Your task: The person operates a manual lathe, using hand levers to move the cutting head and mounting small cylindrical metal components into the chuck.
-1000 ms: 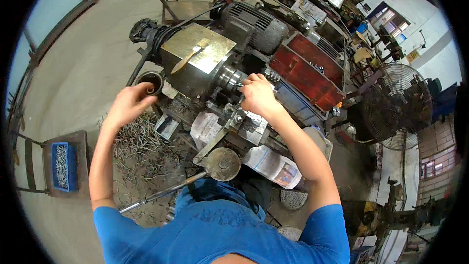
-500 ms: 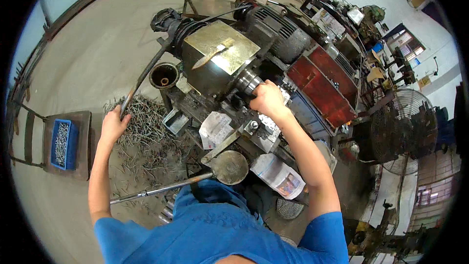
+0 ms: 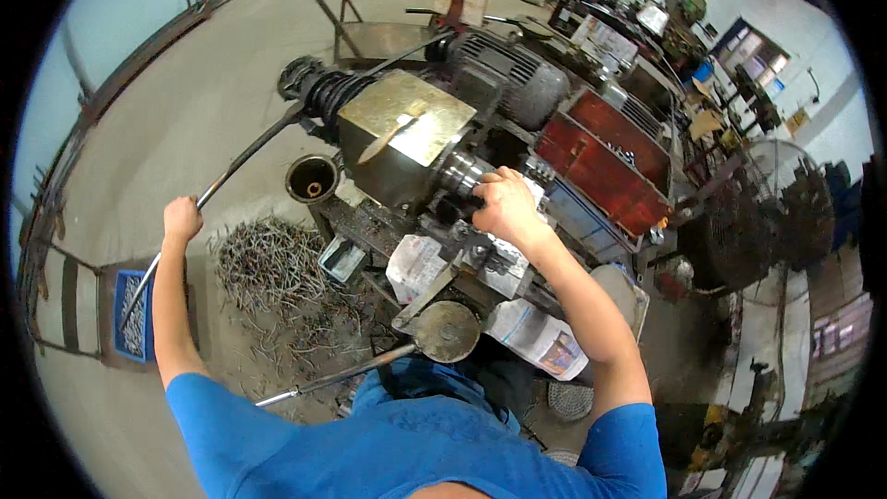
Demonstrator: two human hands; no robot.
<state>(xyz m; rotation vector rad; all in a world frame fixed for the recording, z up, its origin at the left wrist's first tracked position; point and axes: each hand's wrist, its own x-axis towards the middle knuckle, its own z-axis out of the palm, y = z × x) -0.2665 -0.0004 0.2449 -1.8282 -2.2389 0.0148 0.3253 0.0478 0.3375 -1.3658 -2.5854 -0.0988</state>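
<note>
My left hand [image 3: 183, 219] is wrapped around a long metal lever rod [image 3: 242, 159] that slants down and left from the lathe's black end fitting [image 3: 311, 85]. The rod's lower end passes below my hand, over the blue bin. My right hand [image 3: 506, 208] is at the front of the shiny round spindle nose [image 3: 462, 169], fingers curled and pressed together; what they pinch is hidden. A paint brush [image 3: 393, 132] lies on the brassy top cover [image 3: 407, 109] of the lathe head. White printed bags [image 3: 536, 337] lie on the near side of the machine.
A tangle of metal rods and scrap [image 3: 268, 263] covers the floor on the left, near a blue bin [image 3: 137, 300] of small metal parts. A round metal plate on a handle [image 3: 446, 331] juts toward me. A red metal tray [image 3: 605, 152] and a fan [image 3: 753, 212] stand to the right.
My left hand has swung outward to the left with the lever rod, whose lower part now shows beyond the fist. My right hand stays at the spindle. The view has shifted slightly.
</note>
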